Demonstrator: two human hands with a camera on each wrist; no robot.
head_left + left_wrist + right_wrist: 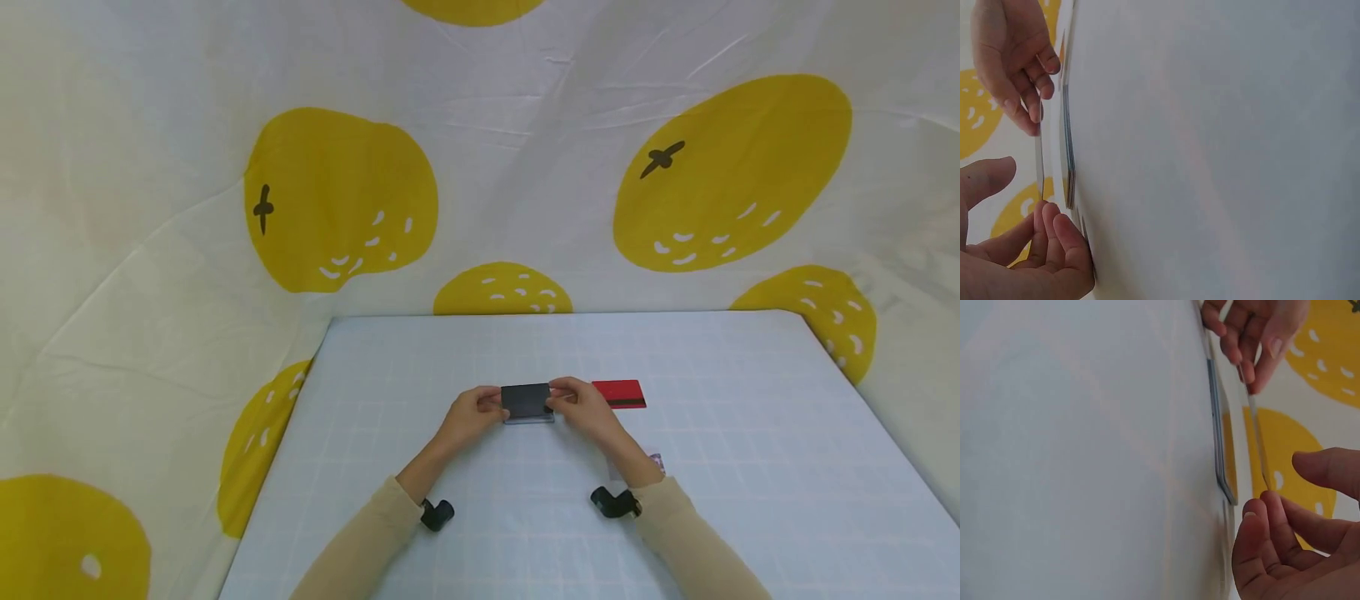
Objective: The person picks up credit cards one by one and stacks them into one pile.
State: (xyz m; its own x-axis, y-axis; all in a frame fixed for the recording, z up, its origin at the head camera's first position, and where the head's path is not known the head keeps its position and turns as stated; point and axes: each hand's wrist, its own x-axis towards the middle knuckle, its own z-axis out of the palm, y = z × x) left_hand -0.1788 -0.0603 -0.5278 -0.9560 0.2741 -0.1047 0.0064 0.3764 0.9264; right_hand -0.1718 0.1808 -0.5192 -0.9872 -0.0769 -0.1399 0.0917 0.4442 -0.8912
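Observation:
Both hands hold a dark card [527, 400] by its opposite short sides, low over the table. My left hand [472, 412] has its fingertips at the left edge, and my right hand [585, 407] grips the right edge. Seen edge-on in the left wrist view, the card [1039, 165] is a thin strip between the two hands' fingertips. Beneath it lies a flat, clear-edged piece [529, 421], mostly covered by the card from above. Its layered blue-grey edge [1216, 425] shows in the right wrist view, a little apart from the card.
A red card with a black stripe [619, 393] lies on the table just right of my right hand. Under the right forearm a small patterned card [657, 462] is partly hidden. The pale checked table [420, 350] ends at a white cloth with yellow fruit shapes [341, 200].

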